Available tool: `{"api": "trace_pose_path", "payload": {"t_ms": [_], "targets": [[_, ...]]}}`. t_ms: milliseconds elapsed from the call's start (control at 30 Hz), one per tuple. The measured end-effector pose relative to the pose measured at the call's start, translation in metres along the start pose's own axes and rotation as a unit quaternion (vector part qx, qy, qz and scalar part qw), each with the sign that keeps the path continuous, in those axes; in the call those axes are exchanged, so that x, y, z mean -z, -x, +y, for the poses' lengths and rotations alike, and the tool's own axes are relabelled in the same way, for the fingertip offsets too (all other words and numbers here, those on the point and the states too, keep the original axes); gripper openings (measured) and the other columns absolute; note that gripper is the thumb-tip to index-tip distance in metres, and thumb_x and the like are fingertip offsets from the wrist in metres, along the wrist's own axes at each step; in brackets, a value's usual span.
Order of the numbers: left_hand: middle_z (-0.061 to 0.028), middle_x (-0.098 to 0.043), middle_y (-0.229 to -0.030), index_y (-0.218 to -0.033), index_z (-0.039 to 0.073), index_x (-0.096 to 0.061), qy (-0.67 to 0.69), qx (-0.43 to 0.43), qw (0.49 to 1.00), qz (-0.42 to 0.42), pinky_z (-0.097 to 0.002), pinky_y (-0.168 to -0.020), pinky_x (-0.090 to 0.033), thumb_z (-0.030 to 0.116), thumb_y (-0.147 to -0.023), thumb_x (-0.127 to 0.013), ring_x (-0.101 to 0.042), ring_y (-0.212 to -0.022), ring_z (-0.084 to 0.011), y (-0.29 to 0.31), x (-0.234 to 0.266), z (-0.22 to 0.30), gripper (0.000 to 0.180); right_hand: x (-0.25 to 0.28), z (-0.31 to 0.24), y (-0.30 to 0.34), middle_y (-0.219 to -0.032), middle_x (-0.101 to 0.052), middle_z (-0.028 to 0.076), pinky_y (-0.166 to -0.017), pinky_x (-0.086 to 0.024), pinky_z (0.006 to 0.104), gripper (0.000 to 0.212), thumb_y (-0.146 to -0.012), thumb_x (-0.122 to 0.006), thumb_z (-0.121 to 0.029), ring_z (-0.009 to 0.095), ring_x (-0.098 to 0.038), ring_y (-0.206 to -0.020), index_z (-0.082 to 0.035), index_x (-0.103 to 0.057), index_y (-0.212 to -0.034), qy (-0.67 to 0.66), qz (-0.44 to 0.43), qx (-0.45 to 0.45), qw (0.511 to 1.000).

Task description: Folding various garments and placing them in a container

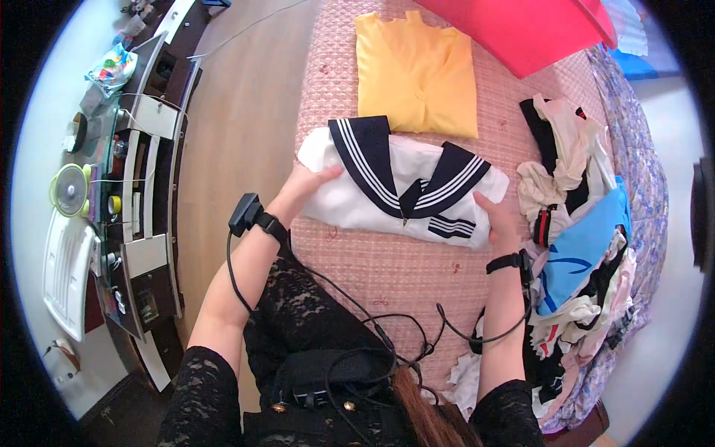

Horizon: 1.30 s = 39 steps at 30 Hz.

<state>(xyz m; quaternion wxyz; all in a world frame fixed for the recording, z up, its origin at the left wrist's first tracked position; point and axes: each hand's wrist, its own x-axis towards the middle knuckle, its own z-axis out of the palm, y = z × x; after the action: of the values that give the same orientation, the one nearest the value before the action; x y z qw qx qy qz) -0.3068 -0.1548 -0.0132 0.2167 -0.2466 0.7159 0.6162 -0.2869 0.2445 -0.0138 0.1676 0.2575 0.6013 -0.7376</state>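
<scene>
Lay folded on the pink quilted bedspread [387,268], a white sailor-style top [406,190] with a navy, white-striped collar, square before the body. Sat just beyond it, a folded yellow top [417,71], edges nearly touching. Spread past that, a red sheet [521,26], cut off by the upper rim.

Perched on the dark shelf unit [145,194] at far left: a crinkled multicoloured packet [112,68] near the top, a round yellow-green device [69,190] lower down, a white ribbed appliance [67,272] below that (printing on any of them too small to make out).

Heaped at right, a pile of mixed clothes [577,246] in white, black, blue and pink, single garments hard to tell apart; lower part hidden behind the right forearm.

Rested on the sailor top's left end, left hand [307,186], fingers curled loosely round the fabric edge, thumb on top. Pressed on the right end, right hand [497,217], fingers mostly extended and flat against the cloth, thumb raised. Wore black wrist bands with trailing cables, both wrists.
</scene>
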Motion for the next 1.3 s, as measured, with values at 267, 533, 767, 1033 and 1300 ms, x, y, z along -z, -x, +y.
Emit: {"api": "trace_pose_path", "payload": {"t_ms": [267,533,767,1033,1300], "targets": [[-0.0131,-0.059,-0.115,-0.124,-0.001,-0.049,0.234,-0.003,0.958,-0.165,-0.0369,-0.087,-0.05,0.018,-0.082,-0.068,-0.061,-0.099,-0.0237,0.037,0.029,0.056,0.05,-0.007,-0.069,0.022,-0.111,-0.06,0.011,-0.085,-0.05,0.0358,0.053,-0.074,-0.068,-0.002,0.026,-0.061,-0.099,-0.001,-0.049,-0.123,-0.111,-0.01,0.102,0.989],[-0.014,-0.061,-0.11,-0.119,-0.003,-0.051,0.181,-0.162,0.961,-0.129,-0.0331,-0.084,-0.051,0.025,-0.081,-0.07,-0.062,-0.095,-0.0206,-0.022,0.027,0.17,0.051,-0.029,-0.175,-0.045,-0.114,-0.06,0.011,-0.087,-0.048,0.0339,0.047,-0.078,-0.068,-0.009,0.022,-0.06,-0.1,0.0,-0.052,-0.121,-0.01,-0.026,0.29,0.957],[-0.0234,-0.042,-0.132,-0.133,-0.011,-0.032,-0.026,-0.151,0.988,-0.005,-0.0356,-0.102,-0.033,0.028,-0.08,-0.07,-0.042,-0.123,-0.0258,-0.055,0.007,0.126,0.076,-0.037,-0.121,-0.132,-0.137,-0.039,0.021,-0.105,-0.029,0.0351,0.075,-0.082,-0.066,-0.027,0.028,-0.037,-0.128,0.004,-0.027,-0.138,0.362,0.097,0.446,0.813],[-0.0162,-0.049,-0.128,-0.128,-0.004,-0.045,-0.054,-0.131,0.99,-0.019,-0.0329,-0.1,-0.037,0.016,-0.084,-0.064,-0.047,-0.118,-0.022,0.029,0.03,0.042,0.052,-0.094,-0.033,-0.081,-0.141,-0.037,0.018,-0.107,-0.026,0.038,0.065,-0.087,-0.059,-0.03,0.028,-0.034,-0.131,-0.003,-0.031,-0.139,0.511,0.037,0.386,0.767],[-0.0073,-0.06,-0.113,-0.118,0.001,-0.056,-0.014,-0.072,0.997,-0.029,-0.025,-0.082,-0.042,0.015,-0.089,-0.059,-0.059,-0.097,-0.0142,0.141,0.037,0.022,0.033,-0.003,0.0,0.115,-0.129,-0.051,0.013,-0.096,-0.039,0.0308,0.052,-0.088,-0.06,-0.012,0.018,-0.049,-0.118,-0.002,-0.04,-0.135,0.126,0.07,0.308,0.94]]}}
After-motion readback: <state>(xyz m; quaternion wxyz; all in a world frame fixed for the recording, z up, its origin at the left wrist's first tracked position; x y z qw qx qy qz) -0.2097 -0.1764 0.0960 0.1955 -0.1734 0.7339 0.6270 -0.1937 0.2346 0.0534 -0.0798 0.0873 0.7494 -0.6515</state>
